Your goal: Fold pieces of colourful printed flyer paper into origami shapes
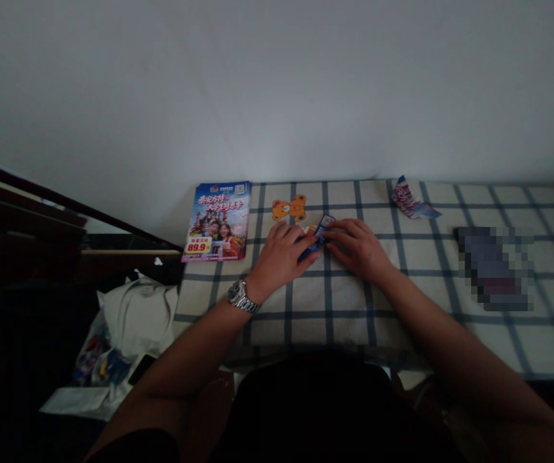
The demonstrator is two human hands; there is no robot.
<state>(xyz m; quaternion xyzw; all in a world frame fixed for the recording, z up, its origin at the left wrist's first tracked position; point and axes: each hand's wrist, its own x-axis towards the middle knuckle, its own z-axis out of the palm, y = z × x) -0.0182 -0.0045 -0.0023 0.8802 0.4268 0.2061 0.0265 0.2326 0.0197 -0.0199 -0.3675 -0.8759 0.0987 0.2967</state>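
My left hand (280, 257), with a silver watch (240, 297) on its wrist, and my right hand (358, 247) meet over a small blue folded paper piece (319, 233) on a checked cloth (402, 296). The fingers of both hands are curled and pinch the paper from either side, pressing it against the cloth. Just beyond my left hand lies an orange bear-shaped cutout (289, 208).
A colourful leaflet (217, 222) with "89.9" printed on it lies at the cloth's left end. A crumpled printed paper scrap (409, 199) sits at the back right, near a blurred dark object (496, 267). A pale bag (136, 315) and clutter lie on the floor at left.
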